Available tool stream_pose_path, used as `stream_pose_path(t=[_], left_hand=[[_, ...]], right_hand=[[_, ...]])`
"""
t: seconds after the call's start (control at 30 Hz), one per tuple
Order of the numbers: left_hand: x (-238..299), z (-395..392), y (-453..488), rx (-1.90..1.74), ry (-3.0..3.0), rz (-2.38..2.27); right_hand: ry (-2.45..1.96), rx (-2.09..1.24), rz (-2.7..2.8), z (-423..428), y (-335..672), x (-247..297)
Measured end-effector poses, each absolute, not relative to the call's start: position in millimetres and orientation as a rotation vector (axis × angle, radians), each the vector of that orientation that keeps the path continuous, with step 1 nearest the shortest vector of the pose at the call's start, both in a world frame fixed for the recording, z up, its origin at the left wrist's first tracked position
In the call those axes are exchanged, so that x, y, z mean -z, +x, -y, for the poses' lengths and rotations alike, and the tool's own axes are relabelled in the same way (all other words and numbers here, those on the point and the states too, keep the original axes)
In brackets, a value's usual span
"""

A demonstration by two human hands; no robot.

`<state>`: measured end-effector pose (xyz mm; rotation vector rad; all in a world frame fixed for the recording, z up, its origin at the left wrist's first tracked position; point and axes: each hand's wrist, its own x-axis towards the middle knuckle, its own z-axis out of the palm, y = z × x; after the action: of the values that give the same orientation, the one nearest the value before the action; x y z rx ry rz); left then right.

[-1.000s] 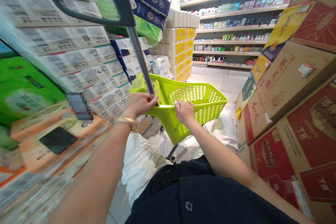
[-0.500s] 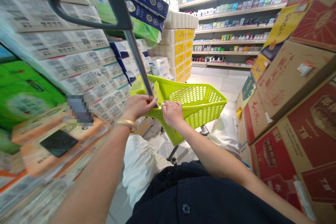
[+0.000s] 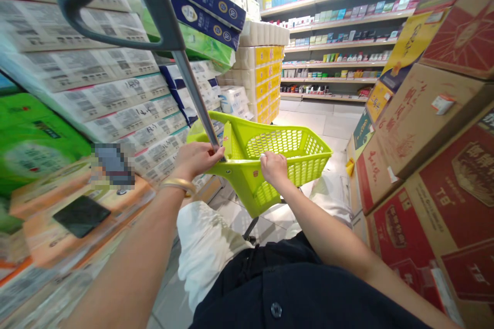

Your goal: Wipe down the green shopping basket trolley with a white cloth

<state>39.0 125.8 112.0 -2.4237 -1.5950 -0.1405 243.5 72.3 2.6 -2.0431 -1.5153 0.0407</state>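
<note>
A lime-green shopping basket cart stands tilted in front of me, with holes in its basket walls. Its grey metal pole rises to the upper left and ends in a dark grey loop handle. My left hand, a gold bangle at its wrist, is closed around the pole's foot by the basket rim. Over the basket's near rim, my right hand is curled into a fist. A small white bit shows at its thumb side; what it is I cannot make out.
Stacked tissue packs rise on the left. A black phone-like slab lies on orange packs, beside a blurred-out device. Cardboard cartons wall the right side. Shelves of small boxed goods stand behind the tiled floor.
My right hand has slid rightward along the basket rim, away from the pole. My left hand stays at the pole's foot. The view has shifted slightly.
</note>
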Motion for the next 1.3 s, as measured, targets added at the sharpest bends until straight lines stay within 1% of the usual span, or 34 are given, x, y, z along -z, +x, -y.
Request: stream_pose_path(t=[0.17,0.27,0.6,0.73,1.0,1.13,1.3], left_hand=[[-113.1,-125.5,36.9,0.077,-2.378,1.594],[-113.0,-127.9,34.0,0.075,-2.36,1.621],[-115.9,-135.3,25.2,0.071,-2.371,1.675],[-114.8,-135.9,25.7,0.049,-2.374,1.674],[-116.0,-133.9,26.6,0.019,-2.363,1.654],[-114.8,-135.2,24.6,0.047,-2.361,1.661],[-114.2,-135.4,24.2,0.063,-2.359,1.662]], right_hand=[[-1.852,-0.063,1.644,-76.2,201.3,-13.8],[-1.798,-0.069,1.677,-76.1,193.6,-15.2],[-2.019,-0.043,1.556,-68.8,257.8,9.7],[-2.041,-0.028,1.529,-71.5,251.0,7.0],[-1.889,-0.06,1.645,-76.0,213.5,-2.8],[-1.884,-0.03,1.654,-71.6,229.8,5.0],[-2.01,0.012,1.569,-67.4,266.2,17.7]])
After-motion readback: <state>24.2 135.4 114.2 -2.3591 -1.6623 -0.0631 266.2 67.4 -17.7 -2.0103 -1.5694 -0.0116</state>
